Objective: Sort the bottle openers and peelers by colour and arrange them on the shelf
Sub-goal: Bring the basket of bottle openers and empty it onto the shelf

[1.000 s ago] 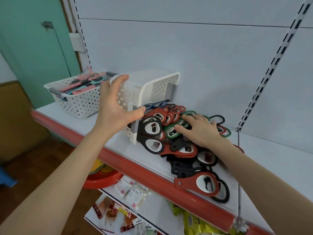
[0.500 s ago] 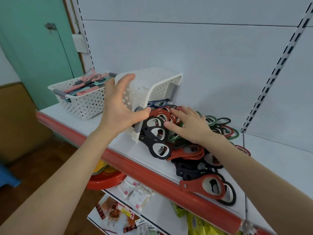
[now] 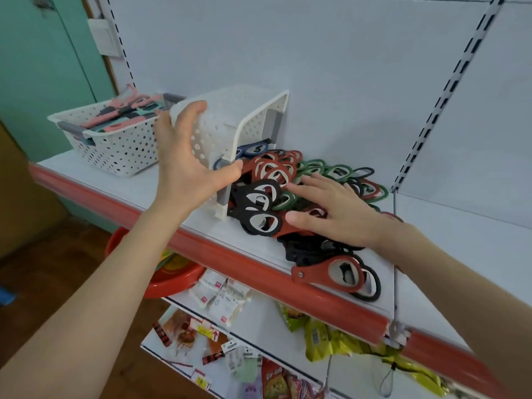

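Observation:
A white perforated basket [image 3: 244, 116] lies tipped on its side on the white shelf [image 3: 460, 243], its mouth facing right. My left hand [image 3: 184, 162] grips its near wall, thumb on the rim. A heap of red, black, green and blue bottle openers [image 3: 276, 174] spills from it across the shelf. My right hand [image 3: 334, 211] lies flat on the heap with straight fingers. One red opener [image 3: 331, 272] sits at the shelf's front edge. A second white basket [image 3: 115, 139] at the left holds pink, teal and dark peelers [image 3: 121, 116].
A red strip [image 3: 230, 263] runs along the shelf's front edge. Below hang packaged goods [image 3: 221, 295] and a red bowl [image 3: 169, 277]. A slotted upright [image 3: 431, 99] rises at the right, with bare shelf beyond it. A green door stands at the far left.
My right hand has slid left over the heap towards the basket's mouth. The left hand keeps its grip on the tipped basket. The view has shifted slightly.

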The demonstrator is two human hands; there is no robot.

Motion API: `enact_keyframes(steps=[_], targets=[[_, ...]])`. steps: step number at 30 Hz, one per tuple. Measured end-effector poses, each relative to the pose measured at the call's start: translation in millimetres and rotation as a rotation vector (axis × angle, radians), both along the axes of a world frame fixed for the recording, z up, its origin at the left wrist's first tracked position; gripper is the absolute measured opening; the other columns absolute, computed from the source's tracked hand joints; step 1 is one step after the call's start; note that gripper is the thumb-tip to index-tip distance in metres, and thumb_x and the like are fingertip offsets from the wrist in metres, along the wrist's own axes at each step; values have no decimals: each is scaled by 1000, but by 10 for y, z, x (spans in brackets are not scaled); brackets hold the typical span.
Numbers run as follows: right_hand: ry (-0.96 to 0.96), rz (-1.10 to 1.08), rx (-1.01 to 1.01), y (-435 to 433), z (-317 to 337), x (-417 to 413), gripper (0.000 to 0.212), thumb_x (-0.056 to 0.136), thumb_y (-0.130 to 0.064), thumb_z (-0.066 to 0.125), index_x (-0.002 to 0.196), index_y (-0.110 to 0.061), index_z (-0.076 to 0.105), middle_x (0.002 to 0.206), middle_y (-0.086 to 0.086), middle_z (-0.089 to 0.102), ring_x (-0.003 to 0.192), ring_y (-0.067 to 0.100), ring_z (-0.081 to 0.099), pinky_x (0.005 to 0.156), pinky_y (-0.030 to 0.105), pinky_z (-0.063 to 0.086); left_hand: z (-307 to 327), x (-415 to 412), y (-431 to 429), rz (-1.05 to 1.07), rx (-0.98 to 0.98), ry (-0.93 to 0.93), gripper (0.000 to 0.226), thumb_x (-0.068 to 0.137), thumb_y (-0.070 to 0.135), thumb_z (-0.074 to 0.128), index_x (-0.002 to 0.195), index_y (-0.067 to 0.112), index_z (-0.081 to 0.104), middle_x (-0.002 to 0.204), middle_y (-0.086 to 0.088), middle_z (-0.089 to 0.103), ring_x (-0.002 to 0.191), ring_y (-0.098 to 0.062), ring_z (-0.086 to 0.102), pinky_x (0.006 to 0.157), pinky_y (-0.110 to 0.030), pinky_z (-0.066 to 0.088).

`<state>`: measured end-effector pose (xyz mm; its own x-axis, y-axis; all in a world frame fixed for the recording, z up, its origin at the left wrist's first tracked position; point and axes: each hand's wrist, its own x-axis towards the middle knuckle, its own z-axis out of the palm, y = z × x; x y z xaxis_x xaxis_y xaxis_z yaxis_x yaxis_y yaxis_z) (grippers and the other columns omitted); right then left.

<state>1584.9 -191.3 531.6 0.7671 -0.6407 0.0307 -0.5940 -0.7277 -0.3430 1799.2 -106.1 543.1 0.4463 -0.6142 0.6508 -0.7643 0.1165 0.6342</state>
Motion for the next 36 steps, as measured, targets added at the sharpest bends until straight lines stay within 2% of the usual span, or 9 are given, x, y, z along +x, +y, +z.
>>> enact_keyframes(steps=[5, 10, 14, 16, 19, 23, 25, 30, 36], targets=[[183, 39, -192, 219, -259, -180, 89, 65, -85, 8, 144, -44, 15, 157, -5, 5, 144, 14, -6, 114, 55, -6, -24, -8, -16, -5, -13, 3, 86, 56, 34, 72, 134, 21, 38, 129, -6, 29, 112, -7, 30, 87, 4, 18], [129, -67, -275, -8, -338, -98, 87, 67, -78, 0, 144, -42, 18, 156, -2, 14, 145, 17, 0, 112, 55, -1, -46, 16, -8, 0, -21, -10, 92, 58, 33, 72, 138, 11, 31, 138, -11, 27, 121, -7, 24, 89, 8, 12], [137, -178, -322, -287, -350, -102, 91, 68, -79, -2, 145, -36, 20, 155, -8, 17, 144, 18, 7, 112, 56, 6, -66, 13, 42, 7, 27, 15, 92, 58, 36, 71, 139, 17, 31, 142, -12, 24, 120, -5, 24, 92, -1, 15], [160, -188, -295, -381, -314, -66, 89, 72, -83, 2, 145, -35, 20, 155, -8, 17, 144, 19, 7, 112, 56, 7, -71, 33, 61, 20, 49, 29, 90, 58, 38, 71, 138, 21, 32, 145, -12, 22, 127, -10, 25, 102, -14, 19], [174, -194, -248, -369, -260, -14, 71, 85, -70, 21, 146, -33, 20, 155, -4, 16, 144, 19, 5, 113, 55, 4, -66, 61, 76, 35, 94, 55, 88, 58, 40, 72, 137, 30, 33, 147, -15, 19, 136, -25, 23, 110, -38, 23], [-12, -131, -264, -116, -174, 81, 63, 90, -60, 32, 145, -31, 25, 154, 3, 21, 144, 19, 9, 115, 51, 5, -64, 58, 75, 19, 132, 71, 87, 65, 33, 80, 137, 37, 32, 149, -14, 12, 139, -27, 17, 112, -41, 20], [3, -52, -262, -39, -155, 200, 64, 89, -62, 30, 145, -33, 23, 156, 3, 16, 144, 20, 5, 114, 52, 3, -46, 87, 77, 20, 166, 86, 88, 69, 29, 79, 140, 39, 27, 150, -13, 11, 140, -26, 16, 113, -43, 19], [247, -10, -259, -134, -249, 402, 71, 84, -72, 23, 146, -39, 16, 158, 1, 3, 145, 25, -3, 109, 60, -2, 16, 112, 119, 3, 138, 67, 87, 61, 33, 83, 132, 44, 34, 145, -8, 26, 134, -20, 26, 109, -36, 25], [251, -50, -313, -163, -291, 268, 75, 80, -78, 17, 145, -42, 14, 158, -3, 4, 145, 22, -3, 110, 61, 0, 94, 15, 112, -34, 40, 44, 78, 51, 41, 72, 120, 48, 37, 134, -1, 37, 114, -3, 32, 89, -10, 23]])
